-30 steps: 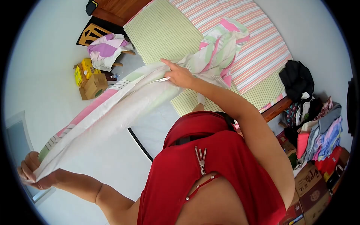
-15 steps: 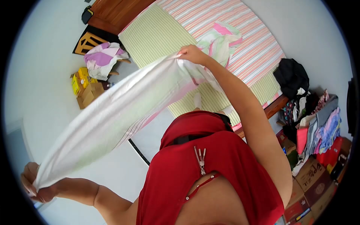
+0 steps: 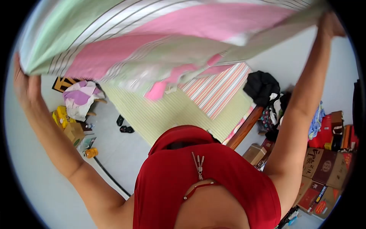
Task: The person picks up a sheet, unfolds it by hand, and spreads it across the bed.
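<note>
A large sheet [image 3: 213, 21] with pink, green and white stripes is spread across the top of the view, blurred in places. My left hand [image 3: 28, 82] grips its left corner, raised at the far left edge. At the upper right, my right hand [image 3: 331, 23] is closed on the other end of the sheet. The sheet's lower folds hang over the bed, where a green striped mat [image 3: 152, 110] and a red-and-white striped cloth [image 3: 217, 91] lie.
A chair with a purple and white cloth [image 3: 81, 97], cardboard boxes [image 3: 74, 133] and an orange bottle [image 3: 90, 153] are at the left. Black slippers [image 3: 126, 129] lie on the floor. At the right are a black garment [image 3: 261, 87], clothes and stacked boxes [image 3: 324, 166].
Both my hands have risen, the right one moving outward to the upper right. The sheet has opened from a narrow band into a wide spread and been lifted off the bed.
</note>
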A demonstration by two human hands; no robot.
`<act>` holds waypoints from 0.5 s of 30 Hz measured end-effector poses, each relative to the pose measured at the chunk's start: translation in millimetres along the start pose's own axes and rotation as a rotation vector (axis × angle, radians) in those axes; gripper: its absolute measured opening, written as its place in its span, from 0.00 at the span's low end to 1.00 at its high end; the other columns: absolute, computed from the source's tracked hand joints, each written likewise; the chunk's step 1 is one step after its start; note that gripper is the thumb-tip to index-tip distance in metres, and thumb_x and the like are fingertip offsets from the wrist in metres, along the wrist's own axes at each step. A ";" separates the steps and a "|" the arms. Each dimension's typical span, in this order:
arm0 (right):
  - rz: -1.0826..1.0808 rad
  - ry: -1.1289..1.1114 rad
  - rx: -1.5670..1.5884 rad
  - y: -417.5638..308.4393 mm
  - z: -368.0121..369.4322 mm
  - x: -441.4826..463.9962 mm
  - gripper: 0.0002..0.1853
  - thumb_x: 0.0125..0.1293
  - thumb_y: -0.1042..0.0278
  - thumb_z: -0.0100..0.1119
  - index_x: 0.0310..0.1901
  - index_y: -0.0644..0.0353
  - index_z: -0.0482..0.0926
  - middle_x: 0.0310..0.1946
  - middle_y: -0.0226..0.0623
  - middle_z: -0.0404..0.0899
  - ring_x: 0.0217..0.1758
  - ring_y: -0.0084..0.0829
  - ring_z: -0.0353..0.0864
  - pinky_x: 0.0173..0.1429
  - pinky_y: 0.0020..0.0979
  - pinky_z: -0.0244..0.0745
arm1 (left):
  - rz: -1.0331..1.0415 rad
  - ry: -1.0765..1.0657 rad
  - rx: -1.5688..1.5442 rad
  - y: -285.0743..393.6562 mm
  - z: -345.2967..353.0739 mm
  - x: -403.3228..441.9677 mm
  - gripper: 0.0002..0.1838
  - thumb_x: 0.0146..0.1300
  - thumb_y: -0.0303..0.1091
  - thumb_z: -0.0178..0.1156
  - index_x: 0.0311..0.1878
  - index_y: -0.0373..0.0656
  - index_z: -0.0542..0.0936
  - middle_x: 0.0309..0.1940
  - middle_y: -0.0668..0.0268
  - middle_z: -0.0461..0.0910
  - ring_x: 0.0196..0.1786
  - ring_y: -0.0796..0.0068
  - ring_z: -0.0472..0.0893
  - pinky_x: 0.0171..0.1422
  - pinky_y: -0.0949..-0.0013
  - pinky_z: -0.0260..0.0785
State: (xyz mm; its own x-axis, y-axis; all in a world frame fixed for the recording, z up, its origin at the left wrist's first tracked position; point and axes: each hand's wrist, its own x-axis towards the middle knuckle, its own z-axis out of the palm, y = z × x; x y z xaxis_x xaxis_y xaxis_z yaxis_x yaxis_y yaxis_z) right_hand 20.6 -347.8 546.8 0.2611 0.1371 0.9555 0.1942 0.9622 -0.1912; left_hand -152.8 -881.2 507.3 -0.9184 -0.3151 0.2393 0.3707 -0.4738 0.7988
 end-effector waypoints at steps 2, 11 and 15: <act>-0.288 0.222 0.157 3.1 -17.8 55.0 0.14 0.70 0.67 0.45 0.28 0.66 0.70 0.24 0.38 0.69 0.25 0.26 0.70 0.30 0.29 0.76 | -0.048 -0.209 -0.116 -23.0 -12.3 44.6 0.18 0.69 0.34 0.49 0.56 0.31 0.69 0.54 0.50 0.73 0.56 0.60 0.73 0.64 0.57 0.65; -0.528 -0.563 0.168 8.8 -63.6 -97.4 0.17 0.45 0.83 0.55 0.39 0.56 0.78 0.34 0.38 0.76 0.38 0.40 0.74 0.41 0.37 0.71 | 0.142 -0.192 0.076 -5.7 -99.3 211.7 0.20 0.72 0.38 0.40 0.56 0.29 0.68 0.54 0.49 0.71 0.57 0.57 0.72 0.66 0.56 0.64; 0.318 -1.020 0.620 -52.2 -107.4 -237.3 0.17 0.49 0.84 0.52 0.42 0.59 0.74 0.31 0.34 0.75 0.37 0.31 0.74 0.42 0.31 0.71 | 0.324 -0.070 0.223 15.4 -50.7 130.0 0.22 0.72 0.38 0.37 0.54 0.28 0.70 0.52 0.49 0.72 0.56 0.58 0.73 0.65 0.58 0.64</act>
State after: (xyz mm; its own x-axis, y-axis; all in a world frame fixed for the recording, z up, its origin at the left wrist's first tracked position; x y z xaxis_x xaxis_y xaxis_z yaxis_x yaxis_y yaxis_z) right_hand 50.1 -455.8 305.9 -0.6957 0.2389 0.6774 -0.2964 0.7635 -0.5737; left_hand -259.4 -971.1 522.7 -0.7689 -0.3584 0.5294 0.6107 -0.1669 0.7740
